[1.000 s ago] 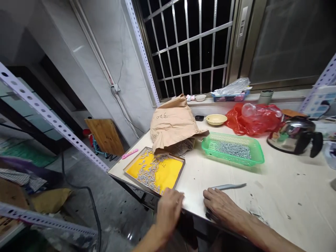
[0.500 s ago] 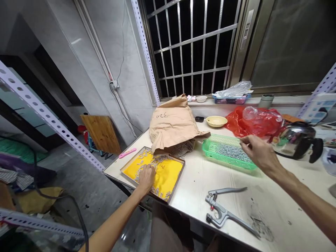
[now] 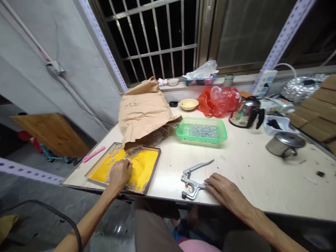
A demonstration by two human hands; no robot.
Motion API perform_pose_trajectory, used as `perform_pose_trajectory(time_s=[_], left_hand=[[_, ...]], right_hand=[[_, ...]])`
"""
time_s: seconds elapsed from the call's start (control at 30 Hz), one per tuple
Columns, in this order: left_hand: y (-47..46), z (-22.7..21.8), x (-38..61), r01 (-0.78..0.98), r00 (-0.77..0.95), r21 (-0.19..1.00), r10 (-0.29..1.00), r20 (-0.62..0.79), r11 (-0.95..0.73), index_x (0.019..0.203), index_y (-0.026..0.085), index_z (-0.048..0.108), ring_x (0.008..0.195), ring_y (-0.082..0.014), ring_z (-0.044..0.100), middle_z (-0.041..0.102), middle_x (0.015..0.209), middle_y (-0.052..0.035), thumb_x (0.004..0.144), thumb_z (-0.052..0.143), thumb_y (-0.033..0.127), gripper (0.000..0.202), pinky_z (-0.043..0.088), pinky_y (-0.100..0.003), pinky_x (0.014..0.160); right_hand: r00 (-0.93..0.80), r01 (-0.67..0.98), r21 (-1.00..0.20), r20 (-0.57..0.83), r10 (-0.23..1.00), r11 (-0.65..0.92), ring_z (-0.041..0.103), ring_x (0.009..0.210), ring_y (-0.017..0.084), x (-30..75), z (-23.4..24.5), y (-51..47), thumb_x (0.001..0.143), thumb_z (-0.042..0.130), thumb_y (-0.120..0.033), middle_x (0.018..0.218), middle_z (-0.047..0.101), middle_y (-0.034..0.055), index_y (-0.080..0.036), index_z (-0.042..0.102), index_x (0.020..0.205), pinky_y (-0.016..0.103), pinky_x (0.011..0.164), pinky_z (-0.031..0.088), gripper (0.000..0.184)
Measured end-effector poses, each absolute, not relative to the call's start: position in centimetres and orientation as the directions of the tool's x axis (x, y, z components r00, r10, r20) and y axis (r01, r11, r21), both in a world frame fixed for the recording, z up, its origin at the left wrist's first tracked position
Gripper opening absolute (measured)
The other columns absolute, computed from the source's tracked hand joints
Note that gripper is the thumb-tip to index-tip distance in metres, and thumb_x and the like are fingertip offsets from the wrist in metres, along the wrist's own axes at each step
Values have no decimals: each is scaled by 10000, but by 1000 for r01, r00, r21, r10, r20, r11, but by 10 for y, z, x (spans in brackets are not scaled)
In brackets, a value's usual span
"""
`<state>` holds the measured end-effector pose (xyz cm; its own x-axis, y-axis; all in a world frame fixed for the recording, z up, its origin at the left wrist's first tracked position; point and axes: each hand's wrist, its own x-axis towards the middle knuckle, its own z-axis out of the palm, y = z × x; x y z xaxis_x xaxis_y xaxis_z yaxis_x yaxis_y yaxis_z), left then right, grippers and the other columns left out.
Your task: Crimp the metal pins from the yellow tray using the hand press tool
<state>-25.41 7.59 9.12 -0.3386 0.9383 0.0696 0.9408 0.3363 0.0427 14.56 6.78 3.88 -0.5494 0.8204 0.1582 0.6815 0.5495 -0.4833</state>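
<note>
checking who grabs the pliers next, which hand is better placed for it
Right, probably. The right hand lies flat on the table with its fingertips touching the pliers' lower handle; the left hand is off in the yellow tray, among the small metal pieces.

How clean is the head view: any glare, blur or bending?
Head view: even indoor light, soft shadows; bright glare on the kettle; wide-angle splay in the window bars; left hand on the tray and right hand by the pliers look sharp.
</note>
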Motion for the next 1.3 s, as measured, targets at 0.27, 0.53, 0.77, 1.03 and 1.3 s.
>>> perform_pose_trajectory(time_s=[0.27,0.53,0.77,1.03,1.3], left_hand=[[64,75,-124,412,-60,804,893,-447,430,658,150,584,455,-87,472,545,554,30,615,624,490,344,362,-213,482],[68,61,-86,453,23,766,853,-521,456,611,138,576,391,-53,358,438,426,67,594,643,498,367,257,-189,397],[68,53,-83,492,9,707,809,-588,509,706,125,611,370,-58,380,472,426,59,571,662,577,474,272,-182,368],[77,64,-81,601,25,588,722,-691,542,685,141,578,302,-47,373,482,375,67,568,660,575,456,244,-175,362],[76,71,-80,611,87,588,693,-716,531,681,147,568,300,-52,394,482,360,74,566,673,535,418,262,-166,360]], right_hand=[[-479,758,-439,125,869,481,548,820,170,146,32,59,916,460,-221,879,553,43,-208,616,944,290,740,451,158],[-480,786,-373,134,867,493,530,814,160,145,34,60,903,492,-201,874,555,33,-205,611,897,272,706,414,120],[-463,801,-362,129,877,477,530,812,151,145,34,59,903,489,-194,887,553,29,-203,600,890,258,692,401,112],[-459,799,-344,181,870,493,523,803,141,146,30,57,911,467,-190,869,539,20,-205,587,888,248,667,383,124],[-486,798,-355,99,868,487,529,835,153,148,37,56,910,474,-232,907,556,34,-209,603,916,260,712,400,132]])
